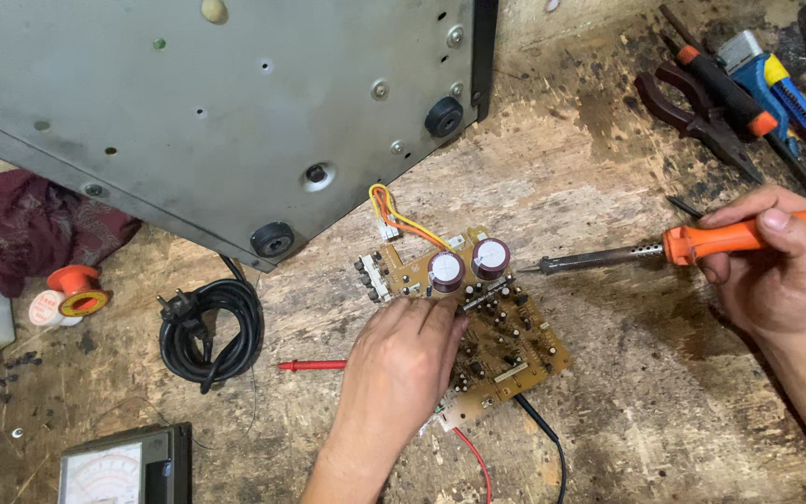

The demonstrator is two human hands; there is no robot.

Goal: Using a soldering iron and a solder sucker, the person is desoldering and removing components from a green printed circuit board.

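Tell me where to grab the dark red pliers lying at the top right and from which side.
Take the pliers by the two spread handles at their upper-left end, coming from the left. The jaws point down-right toward the right hand holding the soldering iron, and an orange-handled tool lies across them near the pivot.

The circuit board [478, 322] lies mid-table [627, 392] — metal chassis [207, 103] behind it, coiled power cord [216, 331] left, soldering iron [664, 247] right, pliers [701, 107] far right behind, meter [123, 467] front left.

Scarred wooden bench [627, 392] carries circuit board [515, 341], coiled black cable [212, 331], pliers [701, 117], meter [123, 467].
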